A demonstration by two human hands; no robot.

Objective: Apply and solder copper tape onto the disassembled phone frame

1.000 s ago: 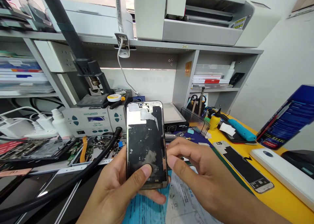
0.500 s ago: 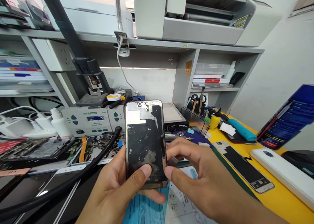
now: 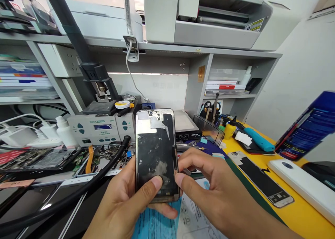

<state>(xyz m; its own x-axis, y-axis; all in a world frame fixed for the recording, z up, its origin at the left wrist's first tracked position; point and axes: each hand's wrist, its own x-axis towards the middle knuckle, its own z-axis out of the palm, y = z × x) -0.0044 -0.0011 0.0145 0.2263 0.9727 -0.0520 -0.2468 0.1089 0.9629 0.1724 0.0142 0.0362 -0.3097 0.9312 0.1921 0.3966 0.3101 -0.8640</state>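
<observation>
My left hand (image 3: 136,197) is closed round a phone screen (image 3: 154,155), held upright with its back side facing me. That back is black and scuffed, with silvery patches and peeling film near the top. The left thumb presses on its lower part, and the fingers pass behind it. At the screen's lower right edge, my right hand (image 3: 206,186) pinches a thin grey blade-like piece (image 3: 186,171), mostly hidden by the fingers. The right thumb tip touches that edge or lies just beside it. A printed paper sheet (image 3: 195,218) and a blue mat (image 3: 154,225) lie below the hands.
Circuit boards (image 3: 107,158), a black hose (image 3: 86,188) and a soldering station (image 3: 99,129) occupy the left. A second screen part (image 3: 259,178) and a white slab (image 3: 300,183) rest on the yellow surface at right. A shelf (image 3: 167,48) spans the back.
The view has shifted slightly, so most things sit a little further right and lower. Both hands keep nearly the same hold on the phone screen; the right fingers have barely moved.
</observation>
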